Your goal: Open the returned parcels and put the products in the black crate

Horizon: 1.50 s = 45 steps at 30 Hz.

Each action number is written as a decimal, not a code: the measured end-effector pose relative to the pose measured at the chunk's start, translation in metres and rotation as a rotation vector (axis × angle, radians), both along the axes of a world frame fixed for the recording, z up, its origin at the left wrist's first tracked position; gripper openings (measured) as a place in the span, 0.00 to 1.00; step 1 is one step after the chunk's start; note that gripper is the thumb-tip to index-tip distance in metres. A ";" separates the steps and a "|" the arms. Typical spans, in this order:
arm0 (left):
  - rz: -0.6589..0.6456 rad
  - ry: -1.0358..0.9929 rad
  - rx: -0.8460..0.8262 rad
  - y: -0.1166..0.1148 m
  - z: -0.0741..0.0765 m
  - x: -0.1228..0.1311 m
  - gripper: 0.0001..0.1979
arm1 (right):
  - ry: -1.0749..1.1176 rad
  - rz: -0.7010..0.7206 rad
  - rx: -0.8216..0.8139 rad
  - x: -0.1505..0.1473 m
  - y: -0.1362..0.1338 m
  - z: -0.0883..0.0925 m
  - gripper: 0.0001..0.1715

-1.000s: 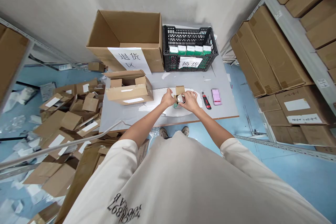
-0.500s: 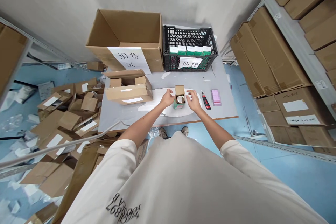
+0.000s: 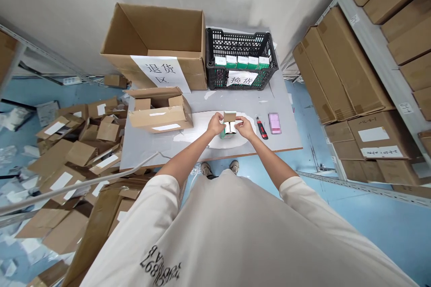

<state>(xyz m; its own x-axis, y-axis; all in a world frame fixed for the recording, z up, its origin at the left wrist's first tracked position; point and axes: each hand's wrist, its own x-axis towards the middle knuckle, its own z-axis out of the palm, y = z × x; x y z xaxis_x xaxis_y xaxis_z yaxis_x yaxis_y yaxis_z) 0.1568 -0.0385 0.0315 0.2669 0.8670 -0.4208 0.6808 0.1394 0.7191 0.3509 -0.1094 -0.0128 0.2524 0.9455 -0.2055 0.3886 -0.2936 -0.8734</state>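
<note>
Left hand [image 3: 215, 124]: half curled, turned inward
Right hand [image 3: 245, 127]: half curled, near the left
Forearms [image 3: 190, 151]: bare, stretched forward, converging

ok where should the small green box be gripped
Probably low on its side walls, coming from left and right: the small green box stands upright, lid raised at the far edge and white flaps on top, so gripping up there could bend loose card.
</note>
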 end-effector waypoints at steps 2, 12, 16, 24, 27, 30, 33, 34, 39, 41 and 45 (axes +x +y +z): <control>-0.001 -0.038 0.010 0.000 0.002 -0.001 0.16 | 0.021 0.007 0.033 0.001 -0.001 0.004 0.28; -0.119 -0.163 0.009 0.000 0.018 -0.018 0.04 | 0.103 0.151 0.041 0.008 -0.017 0.028 0.24; -0.298 -0.125 0.098 -0.005 0.016 -0.021 0.10 | 0.103 0.144 0.082 0.004 -0.023 0.031 0.24; -0.482 -0.057 0.215 -0.006 0.002 -0.025 0.21 | -0.008 0.225 0.113 0.002 -0.027 0.028 0.21; -0.514 -0.036 0.237 -0.006 -0.002 -0.028 0.22 | -0.073 0.276 0.105 0.003 -0.028 0.025 0.18; -0.547 -0.025 0.255 -0.008 -0.005 -0.029 0.21 | -0.175 0.325 0.094 0.002 -0.031 0.024 0.17; -0.561 -0.027 0.262 -0.008 -0.005 -0.029 0.18 | -0.325 0.365 0.104 0.000 -0.036 0.026 0.18; -0.565 -0.031 0.266 -0.007 -0.005 -0.029 0.17 | -0.378 0.383 0.111 -0.001 -0.036 0.027 0.18; -0.599 0.007 0.292 -0.005 -0.005 -0.030 0.20 | -0.575 0.513 0.101 -0.009 -0.032 0.031 0.22; -0.624 0.043 0.301 -0.004 -0.004 -0.033 0.22 | -0.648 0.549 0.086 -0.012 -0.029 0.031 0.21; -0.677 0.069 0.323 -0.001 0.001 -0.045 0.23 | -0.757 0.580 0.044 -0.018 -0.025 0.031 0.21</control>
